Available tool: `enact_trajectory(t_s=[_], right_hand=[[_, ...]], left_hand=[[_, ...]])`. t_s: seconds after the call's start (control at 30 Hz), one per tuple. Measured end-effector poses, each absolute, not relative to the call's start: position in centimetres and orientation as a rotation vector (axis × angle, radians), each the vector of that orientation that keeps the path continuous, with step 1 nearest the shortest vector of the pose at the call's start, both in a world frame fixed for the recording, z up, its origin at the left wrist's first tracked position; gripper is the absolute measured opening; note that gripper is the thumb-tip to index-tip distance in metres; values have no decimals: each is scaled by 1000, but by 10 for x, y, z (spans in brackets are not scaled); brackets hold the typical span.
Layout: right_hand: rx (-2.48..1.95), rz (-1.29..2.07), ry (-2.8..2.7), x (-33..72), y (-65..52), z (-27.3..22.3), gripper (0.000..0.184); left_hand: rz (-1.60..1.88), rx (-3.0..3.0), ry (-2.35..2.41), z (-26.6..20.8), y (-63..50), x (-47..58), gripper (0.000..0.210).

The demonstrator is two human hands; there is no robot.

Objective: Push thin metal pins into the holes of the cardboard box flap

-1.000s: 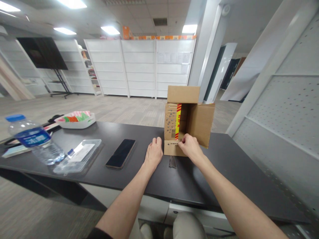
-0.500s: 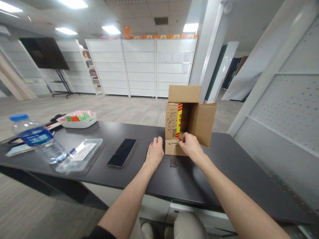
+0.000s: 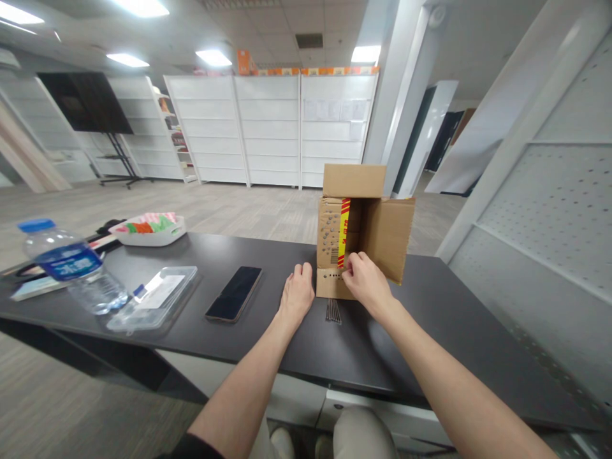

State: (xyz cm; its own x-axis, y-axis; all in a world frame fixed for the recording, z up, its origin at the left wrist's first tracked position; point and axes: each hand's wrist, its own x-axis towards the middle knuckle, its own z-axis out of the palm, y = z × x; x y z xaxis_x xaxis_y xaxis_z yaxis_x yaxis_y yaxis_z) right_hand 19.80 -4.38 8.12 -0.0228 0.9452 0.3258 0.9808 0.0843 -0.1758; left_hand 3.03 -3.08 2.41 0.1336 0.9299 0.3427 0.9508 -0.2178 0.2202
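Cardboard box point(image 3: 329, 239): right of centre, upright
Metal rods point(image 3: 333, 311): below box, between hands, lengthwise down-frame
Right hand point(image 3: 366, 280): nearer opening, at lower flap point(image 3: 327, 284); grip hidden, cannot tell
Left hand point(image 3: 298, 292): loosely curled beside box; cannot tell if holding

We see a dark surface point(image 3: 463, 325) with an open cardboard box point(image 3: 329, 233) and thin metal pins point(image 3: 333, 311). Leftward are a phone point(image 3: 234, 294), clear case point(image 3: 162, 296), bottle point(image 3: 71, 262) and white tray point(image 3: 150, 239).
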Motion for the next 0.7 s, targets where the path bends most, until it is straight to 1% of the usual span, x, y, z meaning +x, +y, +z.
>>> enact_trajectory(t_s=[0.23, 0.5, 0.7], right_hand=[[-1829, -240, -2077, 198, -43, 76, 13], [-1775, -184, -2073, 201, -45, 74, 16], [-1690, -203, -2096, 203, -51, 71, 18]], left_hand=[[-657, -2315, -1923, 23, -30, 31, 25], [-609, -2323, -1964, 26, -31, 31, 25], [-631, -2318, -1937, 24, -31, 31, 25]])
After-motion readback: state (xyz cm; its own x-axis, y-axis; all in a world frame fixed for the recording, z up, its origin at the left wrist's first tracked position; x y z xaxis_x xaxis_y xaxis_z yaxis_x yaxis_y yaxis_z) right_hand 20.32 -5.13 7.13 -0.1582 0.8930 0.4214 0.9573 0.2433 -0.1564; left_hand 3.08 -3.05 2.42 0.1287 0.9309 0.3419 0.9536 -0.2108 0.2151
